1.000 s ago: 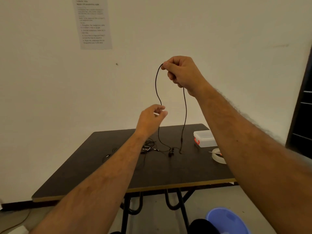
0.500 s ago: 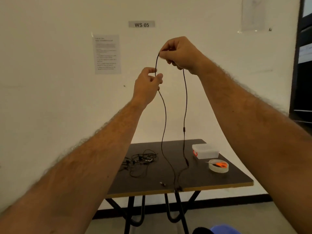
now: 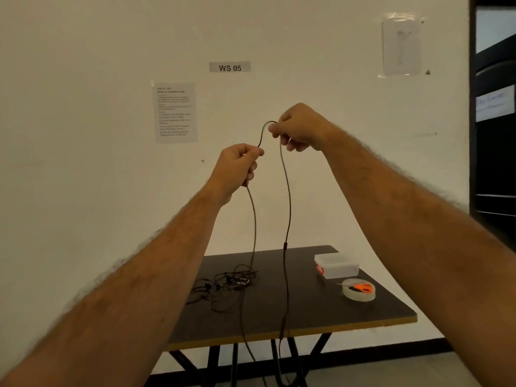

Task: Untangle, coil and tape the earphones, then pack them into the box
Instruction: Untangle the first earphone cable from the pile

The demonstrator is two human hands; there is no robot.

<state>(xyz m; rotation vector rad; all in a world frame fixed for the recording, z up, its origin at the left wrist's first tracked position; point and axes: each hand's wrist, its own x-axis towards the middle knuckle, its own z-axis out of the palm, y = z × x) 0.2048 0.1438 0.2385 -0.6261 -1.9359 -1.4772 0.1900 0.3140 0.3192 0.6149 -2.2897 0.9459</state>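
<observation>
We pinch the thin black earphone cable [image 3: 287, 208] in our left hand [image 3: 237, 169] and right hand [image 3: 300, 127], raised above the dark table [image 3: 321, 311]; we should feed short, even loops, keeping strands apart.

both bare forearms reach up and forward from the lower corners, wrists raised in front of the wall. the left hand [image 3: 239, 166] sits lower, fingers curled, thumb and forefinger pinching the thin black earphone cable [image 3: 287, 208], which runs out below the fist. the right hand [image 3: 300, 127] is higher and just beside it, knuckles up, fingertips pinching the same cable at the top of a short arch; its lower fingers seem loosely tucked, though blur hides detail.
</observation>
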